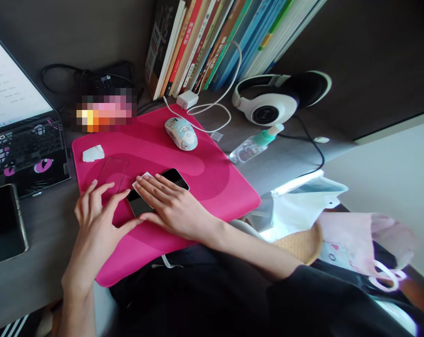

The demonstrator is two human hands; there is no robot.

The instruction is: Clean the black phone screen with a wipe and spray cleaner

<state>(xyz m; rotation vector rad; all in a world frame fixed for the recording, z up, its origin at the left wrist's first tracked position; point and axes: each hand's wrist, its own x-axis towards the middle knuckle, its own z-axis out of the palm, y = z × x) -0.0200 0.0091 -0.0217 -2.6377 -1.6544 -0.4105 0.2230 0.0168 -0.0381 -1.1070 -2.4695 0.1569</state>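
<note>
A black-screened smartphone [176,178] lies on the pink desk mat [212,187]. My left hand [99,224] has its thumb and index finger at the corners of the phone's near-left end, steadying it, while the other fingers are raised and curved. Under the fingers of my right hand [169,203] is a folded white wipe [147,176], pressed flat against the phone's screen; the hand covers much of both. A clear, thin-edged rectangular sheet or screen protector [115,171] rests on the mat just beyond my left fingers. Farther left is a crumpled white piece [93,153].
A patterned mouse [181,134] sits on the mat, with a white charger and cable [187,99] behind. Headphones [268,100] and a spray bottle [252,147] stand at right. Books [197,42] line the back. A laptop [22,140] and another phone [6,224] are left.
</note>
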